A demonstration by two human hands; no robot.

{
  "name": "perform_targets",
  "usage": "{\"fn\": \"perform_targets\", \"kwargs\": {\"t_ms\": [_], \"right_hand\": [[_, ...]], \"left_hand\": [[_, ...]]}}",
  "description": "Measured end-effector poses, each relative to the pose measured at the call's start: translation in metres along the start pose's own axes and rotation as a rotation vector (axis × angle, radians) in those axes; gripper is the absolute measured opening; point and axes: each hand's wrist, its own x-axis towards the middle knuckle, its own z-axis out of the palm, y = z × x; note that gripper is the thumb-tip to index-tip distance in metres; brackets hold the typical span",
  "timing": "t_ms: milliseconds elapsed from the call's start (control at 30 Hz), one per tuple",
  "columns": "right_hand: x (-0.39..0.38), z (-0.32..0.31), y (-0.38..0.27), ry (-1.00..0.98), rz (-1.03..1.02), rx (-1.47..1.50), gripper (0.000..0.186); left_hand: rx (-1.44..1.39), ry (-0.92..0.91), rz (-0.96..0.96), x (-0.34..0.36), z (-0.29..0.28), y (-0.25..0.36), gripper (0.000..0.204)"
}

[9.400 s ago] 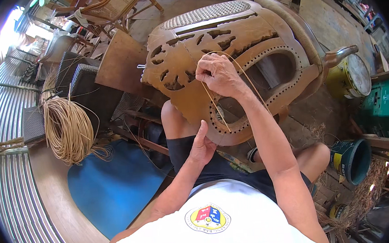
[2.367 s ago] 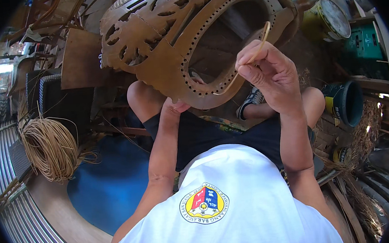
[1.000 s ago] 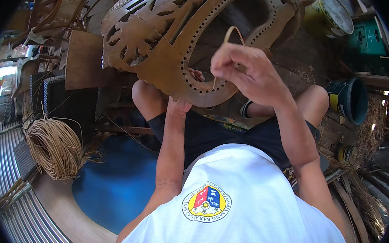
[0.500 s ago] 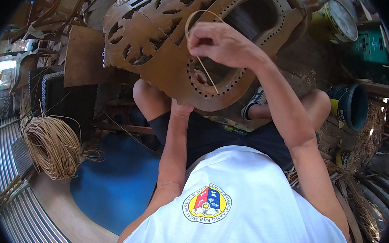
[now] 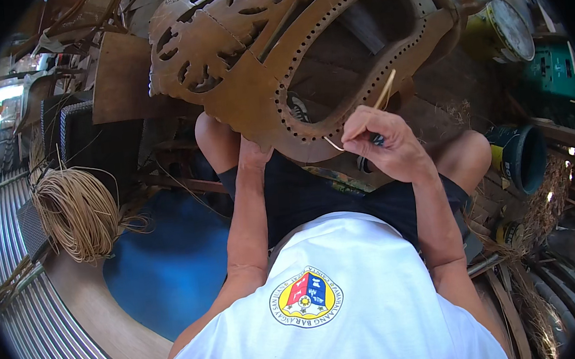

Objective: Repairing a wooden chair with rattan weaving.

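Observation:
A carved brown wooden chair frame (image 5: 240, 89) lies across my knees, with a row of small holes around its open loop. My right hand (image 5: 389, 141), closed in a pinch, holds a thin pale cane strand (image 5: 384, 89) just right of the loop's near end. One part of the strand sticks up beyond my fingers; another curves from them toward the holes in the near rim. Against the frame's lower left edge is my left hand (image 5: 256, 153), its fingers hidden under the wood.
A coil of cane (image 5: 77, 213) hangs at the left beside a blue round surface (image 5: 170, 270). A brown board (image 5: 114, 78) stands behind it. At the right are a dark bucket (image 5: 526, 161), a yellowish can (image 5: 502, 31) and a green crate (image 5: 550, 78).
My right hand has come down and right from above the loop, drawing the strand with it. My left hand's fingers, seen through the opening before, have gone out of sight.

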Motion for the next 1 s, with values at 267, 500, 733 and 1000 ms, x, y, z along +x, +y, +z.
{"fn": "perform_targets", "kwargs": {"t_ms": [267, 500, 733, 1000], "right_hand": [[-0.024, 0.005, 0.02, 0.101, 0.112, 0.098, 0.005], [-0.026, 0.004, 0.027, 0.131, 0.102, 0.067, 0.006], [-0.027, 0.005, 0.029, 0.131, 0.104, 0.047, 0.007], [-0.021, 0.007, 0.03, 0.189, 0.1, 0.073, 0.007]], "left_hand": [[-0.728, -0.102, -0.181, 0.008, 0.016, 0.027, 0.046], [-0.7, -0.217, -0.149, 0.008, 0.021, 0.036, 0.045], [-0.819, -0.234, -0.149, 0.014, 0.027, 0.034, 0.043], [-1.243, -0.393, -0.261, 0.023, 0.039, 0.016, 0.033]]}}
